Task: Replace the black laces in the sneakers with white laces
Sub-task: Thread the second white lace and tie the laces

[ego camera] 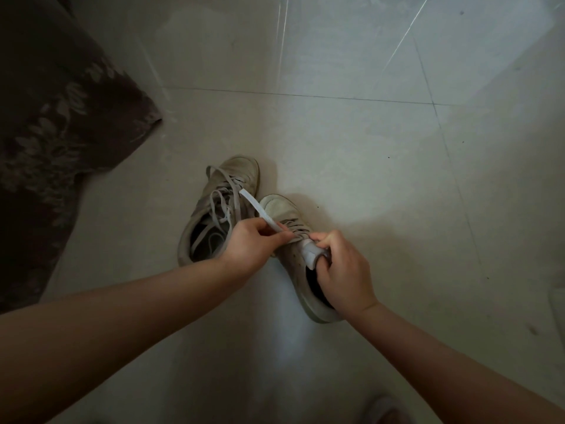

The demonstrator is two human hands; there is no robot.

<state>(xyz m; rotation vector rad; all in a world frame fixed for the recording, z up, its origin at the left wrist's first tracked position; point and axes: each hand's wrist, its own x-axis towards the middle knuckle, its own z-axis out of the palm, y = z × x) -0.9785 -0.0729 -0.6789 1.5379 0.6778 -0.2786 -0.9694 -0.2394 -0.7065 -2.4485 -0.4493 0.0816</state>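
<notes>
Two sneakers lay on tiled floor (pixel 351 133), toes toward 12 o'clock. Near sneaker (pixel 293 255) sat just at 4 o'clock of far sneaker (pixel 214 209), nearly touching. Left hand (pixel 250 243) pinched white lace (pixel 260 209), grip clenched on it; lace ran taut toward 11 o'clock, crossing far sneaker. Right hand (pixel 342 270) gripped tongue (pixel 312 252) of near sneaker, fingers curled into opening. Far sneaker carried loose pale laces (pixel 220 194). Dark patterned fabric (pixel 61 117) lay at 10 o'clock.
</notes>
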